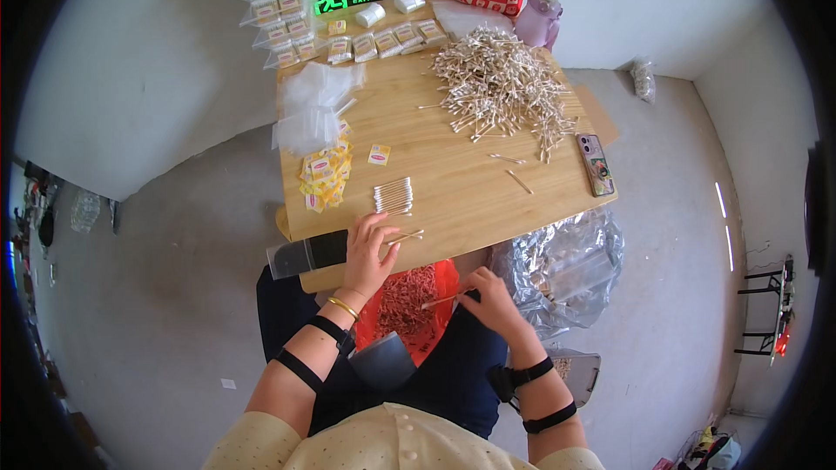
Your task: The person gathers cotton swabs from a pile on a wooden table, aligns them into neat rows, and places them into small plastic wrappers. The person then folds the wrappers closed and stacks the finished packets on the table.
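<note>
My left hand (369,254) is over the table's front edge, with its thumb and fingers pinching a couple of cotton swabs (407,236). Just beyond the fingertips, a neat row of cotton swabs (394,196) lies side by side on the wood. Lower and to the right, my right hand (492,300) pinches one cotton swab (441,301), which points left over an open red bag (447,277). Many loose swabs (406,300) fill the bag between my legs. Small yellow-and-white cards (324,172) are piled left of the row, and a single card (379,155) lies apart.
A big heap of cotton swabs (501,83) covers the wooden table's (401,113) far right. Clear plastic bags (313,109) lie at left, filled packs (364,47) behind. A phone (596,164) rests at the right edge. Below it is a large silvery plastic bag (566,270).
</note>
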The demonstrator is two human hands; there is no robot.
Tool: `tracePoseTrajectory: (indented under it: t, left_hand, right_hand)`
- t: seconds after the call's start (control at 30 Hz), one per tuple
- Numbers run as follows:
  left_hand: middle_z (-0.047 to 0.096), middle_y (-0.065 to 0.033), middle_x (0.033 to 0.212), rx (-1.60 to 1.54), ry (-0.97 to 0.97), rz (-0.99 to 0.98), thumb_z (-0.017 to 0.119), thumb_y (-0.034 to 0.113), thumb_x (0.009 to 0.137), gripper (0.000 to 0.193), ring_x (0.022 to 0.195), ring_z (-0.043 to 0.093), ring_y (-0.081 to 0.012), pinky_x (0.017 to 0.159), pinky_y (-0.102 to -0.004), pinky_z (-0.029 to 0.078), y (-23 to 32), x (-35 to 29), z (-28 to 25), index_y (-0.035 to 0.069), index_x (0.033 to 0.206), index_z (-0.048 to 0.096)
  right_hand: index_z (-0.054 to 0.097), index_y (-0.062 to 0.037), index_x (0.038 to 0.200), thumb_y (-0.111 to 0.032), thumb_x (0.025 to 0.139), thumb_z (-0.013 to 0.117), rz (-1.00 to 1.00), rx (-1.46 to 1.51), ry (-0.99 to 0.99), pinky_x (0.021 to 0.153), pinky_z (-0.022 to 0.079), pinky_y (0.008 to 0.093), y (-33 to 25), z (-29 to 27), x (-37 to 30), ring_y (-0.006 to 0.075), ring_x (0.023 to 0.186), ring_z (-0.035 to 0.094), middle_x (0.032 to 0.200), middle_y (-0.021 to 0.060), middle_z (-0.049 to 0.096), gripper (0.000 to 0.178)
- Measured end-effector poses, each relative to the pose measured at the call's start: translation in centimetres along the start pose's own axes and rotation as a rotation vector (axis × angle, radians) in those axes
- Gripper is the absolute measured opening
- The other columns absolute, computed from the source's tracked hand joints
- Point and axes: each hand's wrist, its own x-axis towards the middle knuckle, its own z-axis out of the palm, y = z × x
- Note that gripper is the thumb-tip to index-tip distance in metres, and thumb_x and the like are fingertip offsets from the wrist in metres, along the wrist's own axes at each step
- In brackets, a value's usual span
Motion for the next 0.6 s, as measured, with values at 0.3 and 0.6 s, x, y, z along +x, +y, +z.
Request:
tracePoseTrajectory:
  t: [0.3,0.6]
  left_hand:
    - [0.062,-0.0025,0.11,0.205,0.018,0.022,0.077,0.013,0.082,0.018,0.109,0.058,-0.0281,0.097,-0.0457,0.041,-0.1,1.5,-0.5,0.017,0.099,0.07]
    - [0.059,-0.0015,0.097,0.223,0.042,-0.059,0.079,0.014,0.079,0.013,0.099,0.057,-0.0267,0.091,-0.0452,0.042,-1.0,2.8,-0.3,0.016,0.083,0.067]
  right_hand:
    - [0.067,-0.0016,0.095,-0.008,0.089,0.072,-0.064,0.085,0.189,0.08,0.054,0.041,-4.1,2.4,2.9,0.031,0.089,0.069,0.092,0.013,0.066,0.011]
    - [0.067,-0.0027,0.095,-0.011,0.089,0.07,-0.033,0.114,0.14,0.082,0.053,0.0445,-4.7,3.3,3.1,0.0346,0.093,0.068,0.095,0.0128,0.069,0.011]
